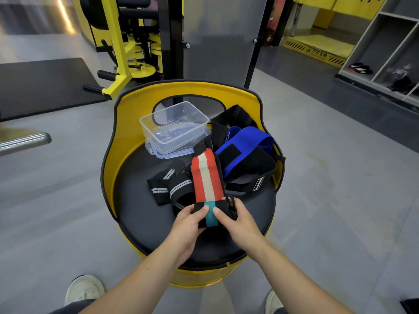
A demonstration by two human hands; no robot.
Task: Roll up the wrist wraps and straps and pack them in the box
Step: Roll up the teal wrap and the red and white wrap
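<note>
Both forearms reach forward, left grip (pixel 189 223) and right grip (pixel 238 219) curled close together, thumbs on top.

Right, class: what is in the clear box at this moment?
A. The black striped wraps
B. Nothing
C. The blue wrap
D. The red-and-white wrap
B: the box stands empty; both hands, left and right, hold the red-and-white wrap, and the other wraps lie on the seat.

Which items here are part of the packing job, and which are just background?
Job:
striped wrap, held by left hand and right hand
grey-striped black wrap
blue wrap
black straps
clear box

Background:
yellow seat
gym machine
shelf
</note>
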